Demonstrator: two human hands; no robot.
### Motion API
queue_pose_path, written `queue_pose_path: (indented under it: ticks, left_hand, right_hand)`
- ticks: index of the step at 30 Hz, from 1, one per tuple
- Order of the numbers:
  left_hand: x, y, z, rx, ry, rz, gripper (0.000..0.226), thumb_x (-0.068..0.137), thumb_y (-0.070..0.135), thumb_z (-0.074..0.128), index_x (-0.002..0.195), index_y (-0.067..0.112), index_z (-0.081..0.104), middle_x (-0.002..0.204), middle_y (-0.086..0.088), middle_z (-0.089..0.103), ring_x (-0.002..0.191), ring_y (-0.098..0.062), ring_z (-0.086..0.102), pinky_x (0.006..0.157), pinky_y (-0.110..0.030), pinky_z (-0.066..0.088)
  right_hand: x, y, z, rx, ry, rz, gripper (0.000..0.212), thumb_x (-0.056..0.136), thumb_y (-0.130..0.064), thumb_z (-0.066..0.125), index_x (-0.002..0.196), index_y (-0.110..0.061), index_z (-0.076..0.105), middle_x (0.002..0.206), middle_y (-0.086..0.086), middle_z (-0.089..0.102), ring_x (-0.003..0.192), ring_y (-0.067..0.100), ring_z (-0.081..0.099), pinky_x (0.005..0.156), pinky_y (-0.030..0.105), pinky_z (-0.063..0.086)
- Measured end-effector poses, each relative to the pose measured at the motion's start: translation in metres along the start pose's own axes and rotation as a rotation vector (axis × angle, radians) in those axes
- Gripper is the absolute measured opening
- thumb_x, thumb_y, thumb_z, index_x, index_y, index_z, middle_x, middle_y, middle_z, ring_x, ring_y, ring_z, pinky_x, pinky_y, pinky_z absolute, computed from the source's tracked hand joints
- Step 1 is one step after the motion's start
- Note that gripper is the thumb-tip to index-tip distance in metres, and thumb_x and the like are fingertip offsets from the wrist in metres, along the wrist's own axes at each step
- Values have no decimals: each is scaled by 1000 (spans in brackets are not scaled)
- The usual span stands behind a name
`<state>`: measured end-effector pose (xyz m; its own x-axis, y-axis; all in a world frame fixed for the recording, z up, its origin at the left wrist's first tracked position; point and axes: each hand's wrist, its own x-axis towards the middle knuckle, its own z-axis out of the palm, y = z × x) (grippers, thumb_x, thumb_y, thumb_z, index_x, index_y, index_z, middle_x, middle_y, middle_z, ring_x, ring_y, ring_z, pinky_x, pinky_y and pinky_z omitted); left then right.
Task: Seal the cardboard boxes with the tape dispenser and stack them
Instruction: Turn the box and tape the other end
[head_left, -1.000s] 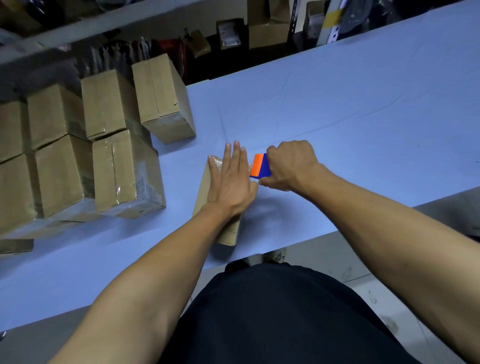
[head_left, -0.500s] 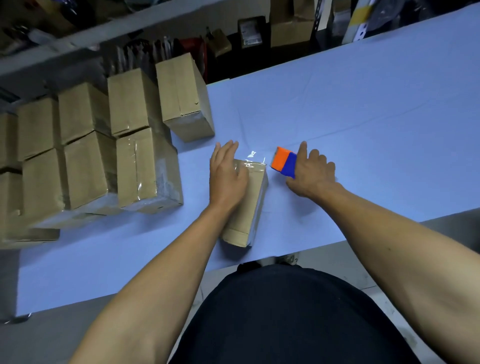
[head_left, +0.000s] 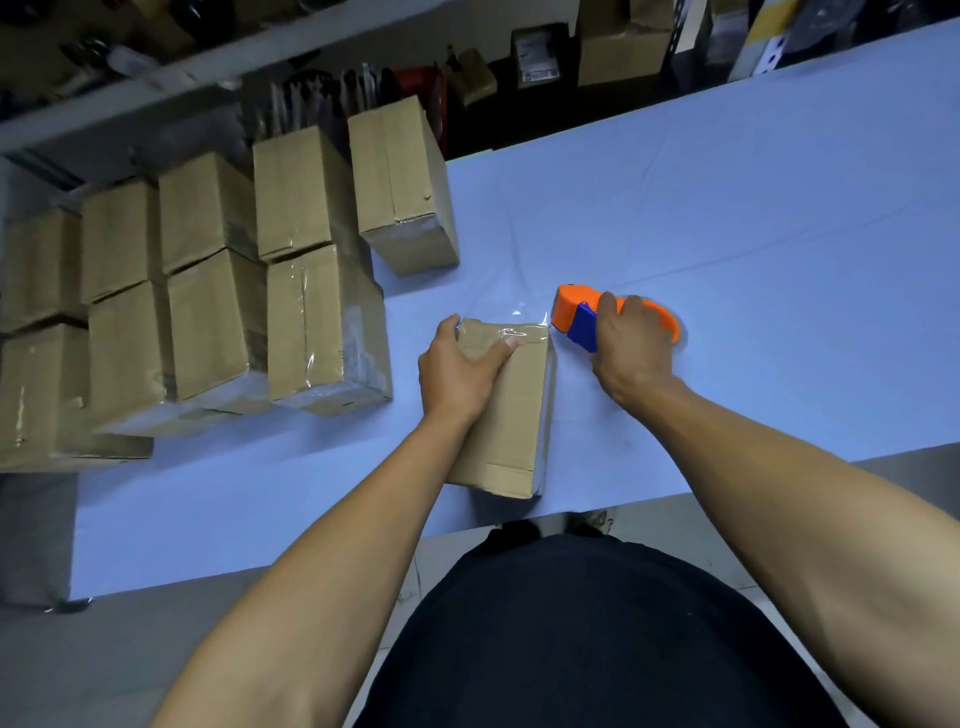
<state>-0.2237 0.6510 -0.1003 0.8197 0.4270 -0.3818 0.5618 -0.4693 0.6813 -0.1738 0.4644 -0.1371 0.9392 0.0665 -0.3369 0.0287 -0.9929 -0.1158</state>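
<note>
A small cardboard box (head_left: 511, 415) lies on the blue table (head_left: 727, 218) near its front edge, with clear tape over its far end. My left hand (head_left: 457, 371) grips that far end, thumb across the top and fingers down the left side. Just right of the box, the orange and blue tape dispenser (head_left: 587, 317) rests on the table. My right hand (head_left: 631, 348) covers it, fingers curled over its body. A short strip of clear tape runs from the dispenser to the box's far right corner.
Several sealed cardboard boxes (head_left: 322, 332) stand stacked two high along the table's left side, with one single box (head_left: 402, 187) at the far end of the row. Dark shelves with clutter (head_left: 524, 57) lie behind the table. The table stretches away to the right.
The dispenser has moved right, away from the box, onto the table. My left hand went from lying flat on the box top to gripping its far end.
</note>
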Motion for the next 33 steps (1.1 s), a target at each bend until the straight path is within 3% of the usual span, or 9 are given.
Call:
queue_pose_path:
  ticks: [4, 9, 14, 18, 22, 25, 28, 31, 33]
  left_hand:
    - [-4, -13, -2, -66, 44, 0, 52, 80, 50, 77, 121, 22, 63, 113, 8, 69, 108, -16, 63, 91, -27, 48]
    - [-3, -21, -2, -194, 72, -25, 41, 79, 49, 79, 110, 24, 69, 105, 11, 72, 101, -12, 67, 95, -39, 53]
    - [0, -14, 4, -240, 122, -44, 35, 76, 41, 83, 103, 24, 68, 101, 10, 72, 98, -13, 67, 94, -38, 53]
    - [-1, -2, 6, -252, 146, -45, 32, 76, 36, 85, 99, 28, 64, 95, 12, 68, 96, -14, 66, 91, -32, 53]
    - [-1, 10, 1, -306, 190, -21, 31, 79, 29, 82, 104, 21, 67, 98, 11, 69, 94, -11, 65, 86, -23, 49]
    - [3, 22, -9, -370, 254, 64, 31, 80, 26, 81, 107, 22, 66, 98, 12, 68, 94, -9, 64, 86, -22, 49]
    - [11, 34, -19, -485, 325, 165, 26, 83, 22, 78, 103, 28, 64, 94, 12, 68, 92, -9, 66, 84, -21, 50]
    - [20, 42, -29, -651, 373, 224, 21, 83, 20, 76, 94, 30, 63, 92, 6, 70, 89, -13, 68, 86, -28, 54]
    - [24, 42, -32, -734, 364, 224, 18, 86, 11, 74, 97, 21, 64, 97, 0, 70, 95, -14, 68, 93, -26, 53]
  right_hand:
    - [-4, -6, 8, 114, -62, -74, 57, 83, 6, 60, 136, 1, 39, 123, 26, 48, 99, 39, 54, 66, 36, 33]
    - [-9, -9, 10, 209, -112, -87, 47, 86, 3, 56, 131, 0, 44, 115, 26, 52, 85, 37, 52, 63, 35, 31]
    - [-15, -20, -19, 479, 169, -81, 25, 95, -8, 49, 114, -4, 65, 112, 16, 63, 97, 35, 60, 73, 36, 41]
    - [-25, -33, -36, 743, 148, -58, 19, 92, -13, 56, 96, -8, 74, 98, 4, 75, 94, 24, 64, 79, 30, 44]
    - [-29, -41, -43, 876, 190, 46, 18, 89, -17, 64, 102, -11, 76, 101, 1, 75, 97, 17, 67, 83, 21, 45]
    - [-26, -49, -56, 989, 231, 21, 20, 88, -19, 67, 105, -13, 76, 103, -3, 75, 100, 12, 67, 94, 28, 50]
    - [-19, -62, -73, 1090, 319, -19, 21, 87, -17, 69, 107, -14, 75, 100, -6, 75, 95, 5, 68, 92, 22, 52]
    - [-13, -76, -86, 1203, 378, -46, 16, 86, -12, 72, 101, -15, 76, 88, -14, 73, 84, -3, 67, 81, 11, 50]
    - [-8, -81, -86, 1225, 379, -51, 14, 85, -14, 73, 97, -18, 78, 86, -15, 73, 84, -2, 69, 82, 16, 53]
